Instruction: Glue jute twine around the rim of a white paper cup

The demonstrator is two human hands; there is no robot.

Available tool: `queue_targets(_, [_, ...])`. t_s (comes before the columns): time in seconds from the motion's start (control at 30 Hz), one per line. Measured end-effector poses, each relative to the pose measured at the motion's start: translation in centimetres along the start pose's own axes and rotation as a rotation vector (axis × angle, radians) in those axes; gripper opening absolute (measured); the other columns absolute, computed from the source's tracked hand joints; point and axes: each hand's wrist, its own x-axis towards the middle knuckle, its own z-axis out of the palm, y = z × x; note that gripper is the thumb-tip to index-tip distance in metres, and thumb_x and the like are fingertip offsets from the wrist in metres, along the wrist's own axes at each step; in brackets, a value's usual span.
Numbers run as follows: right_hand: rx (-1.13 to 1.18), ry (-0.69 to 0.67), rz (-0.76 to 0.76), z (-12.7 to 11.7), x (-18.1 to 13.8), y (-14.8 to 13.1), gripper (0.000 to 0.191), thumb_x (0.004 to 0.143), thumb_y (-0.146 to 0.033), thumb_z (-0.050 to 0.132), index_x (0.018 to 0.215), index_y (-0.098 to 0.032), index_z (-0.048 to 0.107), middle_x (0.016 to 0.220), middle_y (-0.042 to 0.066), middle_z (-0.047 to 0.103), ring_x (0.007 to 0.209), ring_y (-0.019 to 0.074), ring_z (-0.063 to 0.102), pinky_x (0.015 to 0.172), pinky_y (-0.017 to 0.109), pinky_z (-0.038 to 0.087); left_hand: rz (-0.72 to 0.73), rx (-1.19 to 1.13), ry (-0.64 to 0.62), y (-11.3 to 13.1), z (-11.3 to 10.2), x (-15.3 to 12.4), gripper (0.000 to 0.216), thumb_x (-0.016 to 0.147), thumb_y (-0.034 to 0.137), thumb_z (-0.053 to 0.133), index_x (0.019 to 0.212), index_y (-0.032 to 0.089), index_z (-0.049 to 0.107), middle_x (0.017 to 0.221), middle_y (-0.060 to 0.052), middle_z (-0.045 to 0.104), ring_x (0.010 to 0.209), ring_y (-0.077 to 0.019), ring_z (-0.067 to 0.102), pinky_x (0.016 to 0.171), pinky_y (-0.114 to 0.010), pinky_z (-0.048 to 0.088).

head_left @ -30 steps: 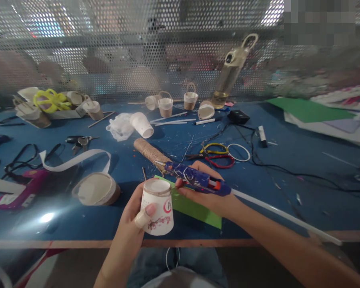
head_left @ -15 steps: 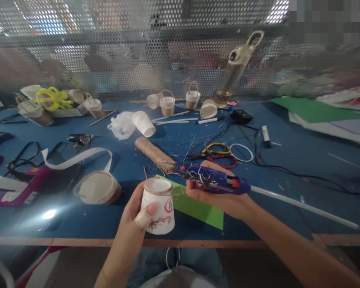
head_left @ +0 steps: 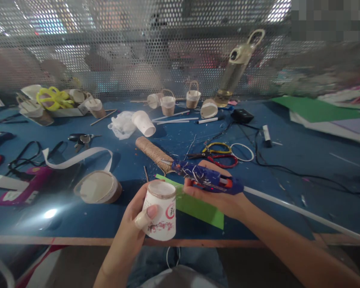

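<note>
1. Paper cup (head_left: 161,216): upside down, base up, at the near edge of the table (head_left: 288,160), straight ahead of the body; brown twine band round the base rim.
2. Left hand (head_left: 132,226): wrapped round the cup wall, thumb pressed flat on the printed side, other fingers hidden behind.
3. Right hand (head_left: 220,198): closed around a blue glue gun (head_left: 208,180), just right of the cup and above a green paper (head_left: 198,209); nozzle pointing left and far, over the twine spool (head_left: 152,151), clear of the cup; white glue stick (head_left: 288,206) trailing right from the rear.
4. Since a second ago: cup shifted slightly right and tipped, base leaning toward the gun; gun carried out right, then drawn back a little; narrower gap between cup and right fingers.
5. Probably a lining-up of base rim and nozzle; no contact yet, both grips unchanged.
</note>
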Motion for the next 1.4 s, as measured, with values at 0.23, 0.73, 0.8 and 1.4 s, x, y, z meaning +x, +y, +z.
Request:
queue_targets(0.23, [0.034, 0.015, 0.06, 0.2, 0.1, -0.5, 0.027, 0.074, -0.02, 0.093, 0.081, -0.023, 0.066, 0.08, -0.002, 0.074, 0.072, 0.0148, 0.068, 0.07, 0.028, 0.058, -0.016, 0.002, -0.043, 0.2, 0.3, -0.1, 0.06, 0.069, 0.055, 0.092, 0.117, 0.023, 0.081, 0.107, -0.009, 0.082, 0.101, -0.0308, 0.073, 0.082, -0.032, 0.058])
queue_targets(0.73, [-0.009, 0.0, 0.065, 0.1, -0.2, 0.0, 0.025, 0.08, -0.031, 0.089, 0.085, -0.024, 0.065, 0.081, -0.001, 0.073, 0.076, 0.0176, 0.068, 0.068, 0.031, 0.059, 0.034, 0.041, -0.015, -0.4, 0.8, 0.0, 0.058, 0.082, 0.055, 0.085, 0.131, 0.026, 0.077, 0.138, -0.01, 0.076, 0.137, -0.0397, 0.061, 0.11, -0.043, 0.048])
queue_targets(0.8, [-0.016, 0.008, 0.07, 0.2, -0.2, 0.0, 0.026, 0.08, -0.032, 0.089, 0.085, -0.024, 0.065, 0.08, -0.001, 0.072, 0.075, 0.0175, 0.067, 0.068, 0.031, 0.058, 0.029, 0.033, -0.016, -0.4, 0.8, 0.0, 0.056, 0.085, 0.056, 0.083, 0.131, 0.026, 0.075, 0.139, -0.01, 0.075, 0.132, -0.0387, 0.064, 0.102, -0.041, 0.052])
queue_targets(1.4, [-0.025, 0.009, 0.031, 0.0, -0.3, -0.1, 0.022, 0.082, -0.022, 0.088, 0.086, -0.024, 0.067, 0.083, -0.003, 0.075, 0.075, 0.0138, 0.07, 0.068, 0.025, 0.057, 0.082, 0.21, 0.099, -1.1, 0.5, 0.1, 0.048, 0.096, 0.061, 0.068, 0.132, 0.029, 0.07, 0.139, -0.006, 0.073, 0.131, -0.0321, 0.063, 0.099, -0.035, 0.052])
